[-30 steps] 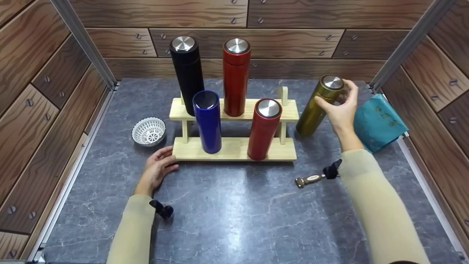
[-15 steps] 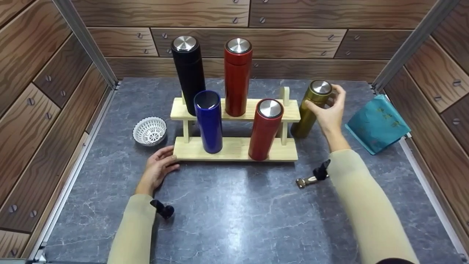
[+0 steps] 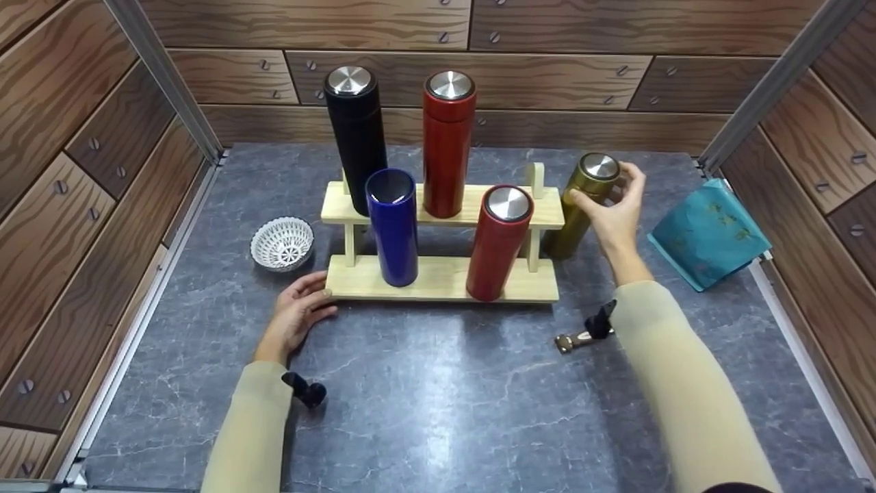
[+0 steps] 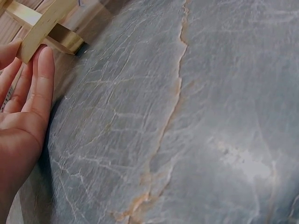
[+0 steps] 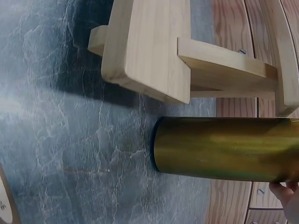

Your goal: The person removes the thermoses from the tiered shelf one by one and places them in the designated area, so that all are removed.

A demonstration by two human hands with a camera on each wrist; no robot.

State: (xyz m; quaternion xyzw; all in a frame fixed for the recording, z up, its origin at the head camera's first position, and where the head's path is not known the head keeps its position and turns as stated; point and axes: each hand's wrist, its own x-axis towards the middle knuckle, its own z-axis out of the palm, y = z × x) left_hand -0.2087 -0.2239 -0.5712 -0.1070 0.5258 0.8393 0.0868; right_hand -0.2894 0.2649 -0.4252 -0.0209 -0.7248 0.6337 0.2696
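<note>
A two-tier pale wooden rack point(image 3: 438, 270) stands mid-table. Its lower step's left end is pinched between the thumb and fingers of my left hand point(image 3: 293, 316), also seen in the left wrist view gripping the plank point(image 4: 39, 35). My right hand point(image 3: 619, 216) grips a gold thermos bottle point(image 3: 573, 222) near its steel-topped lid. That bottle stands close beside the rack's right end; the right wrist view shows its lower body point(image 5: 219, 148). On the upper step are a black bottle point(image 3: 356, 137) and a red bottle point(image 3: 448, 150). The lower step carries a blue bottle point(image 3: 395, 239) and another red bottle point(image 3: 496, 253).
Left of the rack sits a white openwork bowl point(image 3: 282, 244). A teal bag point(image 3: 712, 233) stands at the far right. A small brown-handled tool point(image 3: 571, 341) lies partly under the right wrist's camera. Wood-patterned walls point(image 3: 424, 127) enclose the table's back and sides.
My right hand has moved left with the gold bottle, bringing it close to the rack and more upright. More of the teal bag shows. My left hand stays at the rack's corner.
</note>
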